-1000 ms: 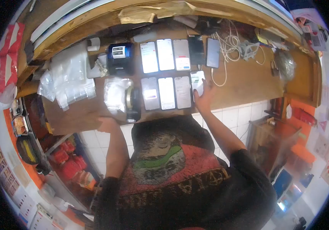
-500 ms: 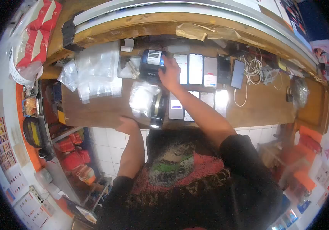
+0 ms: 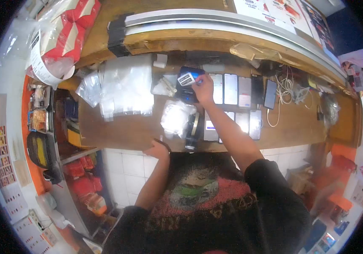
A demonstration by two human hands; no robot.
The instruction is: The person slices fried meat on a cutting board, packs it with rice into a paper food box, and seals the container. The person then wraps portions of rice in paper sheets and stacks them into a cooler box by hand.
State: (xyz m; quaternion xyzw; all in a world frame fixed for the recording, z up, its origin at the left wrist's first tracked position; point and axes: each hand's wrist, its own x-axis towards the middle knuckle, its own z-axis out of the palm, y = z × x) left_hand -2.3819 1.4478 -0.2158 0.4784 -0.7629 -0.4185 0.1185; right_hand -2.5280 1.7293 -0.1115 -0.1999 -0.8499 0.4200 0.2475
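Observation:
My right hand (image 3: 204, 87) is closed on a small white printed label (image 3: 186, 79) at the top of a black and blue label printer (image 3: 187, 94). Near the front edge of the wooden desk (image 3: 122, 129), my left hand (image 3: 157, 150) rests, its fingers blurred. To the right of the printer several phones lie in two rows, among them a lit phone (image 3: 231, 89); my right forearm crosses over part of the lower row. A tape dispenser (image 3: 193, 130) stands beside a heap of clear plastic (image 3: 176, 118) in front of the printer.
Clear plastic bags (image 3: 126, 89) cover the desk's left part. A dark phone (image 3: 270, 94) lies at the right with a white cable (image 3: 283, 86) coiled beside it. A raised wooden shelf edge (image 3: 206, 34) runs along the back. Red packets (image 3: 80, 169) sit on a shelf at lower left.
My right hand has moved from a phone in the lower row to the printer, and the label has come away tilted in its fingers. The view has shifted left.

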